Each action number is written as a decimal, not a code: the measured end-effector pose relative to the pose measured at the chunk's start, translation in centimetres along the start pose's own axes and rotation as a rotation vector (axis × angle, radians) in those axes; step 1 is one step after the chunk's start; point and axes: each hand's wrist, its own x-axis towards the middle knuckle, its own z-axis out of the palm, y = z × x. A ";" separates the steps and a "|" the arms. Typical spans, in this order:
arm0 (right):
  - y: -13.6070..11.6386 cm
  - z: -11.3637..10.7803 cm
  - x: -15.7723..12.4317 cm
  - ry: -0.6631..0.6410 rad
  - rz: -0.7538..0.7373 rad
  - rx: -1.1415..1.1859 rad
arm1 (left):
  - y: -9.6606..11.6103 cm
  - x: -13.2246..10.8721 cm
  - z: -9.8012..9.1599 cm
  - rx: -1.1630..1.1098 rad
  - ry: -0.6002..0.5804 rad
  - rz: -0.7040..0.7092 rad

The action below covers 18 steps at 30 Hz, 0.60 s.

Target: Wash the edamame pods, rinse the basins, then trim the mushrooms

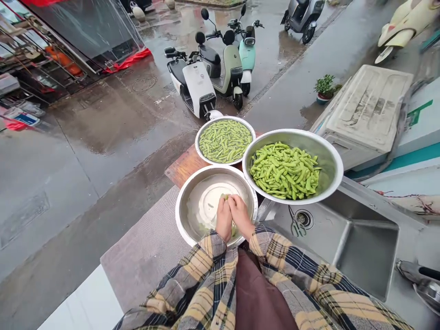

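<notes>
My left hand (223,219) and my right hand (241,215) are pressed together over a nearly bare steel bowl (187,197). Both hands are closed on a green bean pod (225,197) that peeks out at the fingertips. A few pod scraps lie in the bowl beneath my hands. Behind it stand a smaller steel bowl (202,134) full of green pods and, to the right, a large steel basin (328,158) heaped with brighter green pods. Plaid sleeves cover both my forearms.
A steel sink (364,247) with scissors (295,224) near its drain lies at the right. A grey mat (144,252) and a wooden board (182,167) lie under the bowls. Parked scooters (206,78) stand on wet pavement beyond; an old white appliance (367,110) and potted plant (325,87) sit right.
</notes>
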 end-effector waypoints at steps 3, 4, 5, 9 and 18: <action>-3.5 -6.3 0.5 0.254 -0.363 -0.066 | 7.0 1.9 0.9 -0.115 0.176 0.192; -4.4 -8.7 0.7 0.363 -0.469 -0.096 | 9.4 2.7 1.5 -0.181 0.161 0.249; -5.2 -11.2 0.9 0.448 -0.547 -0.142 | 11.5 3.5 2.0 -0.260 0.125 0.304; -6.3 -19.9 1.4 0.537 -0.637 -0.398 | 16.5 6.4 3.5 -0.464 -0.207 0.403; -3.1 -16.4 -1.1 -0.047 -0.593 -0.423 | 4.0 7.2 -8.0 -0.220 -0.013 0.138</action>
